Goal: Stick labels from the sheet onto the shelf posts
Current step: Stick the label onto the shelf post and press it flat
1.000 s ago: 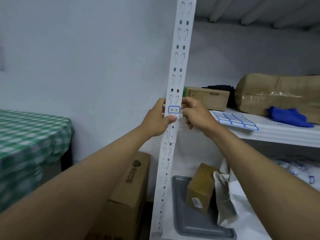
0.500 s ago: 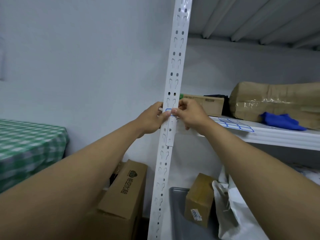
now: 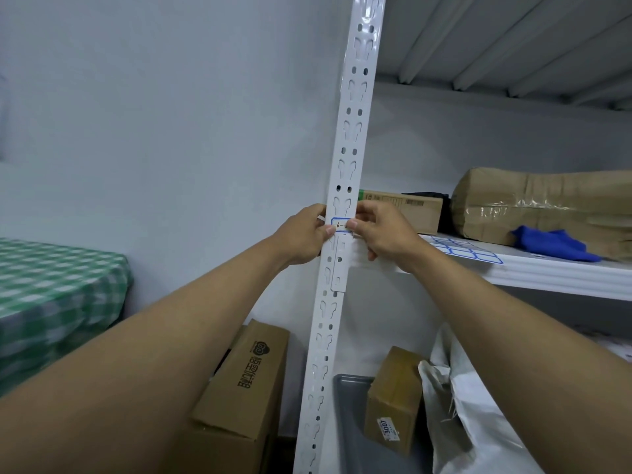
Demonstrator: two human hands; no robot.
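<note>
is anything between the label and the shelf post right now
Nothing visible. The blue-bordered label lies on the front of the white shelf post, with the left hand pressing its left end and the right hand its right end. The thumbs cover both ends, so those edges cannot be checked.
</note>
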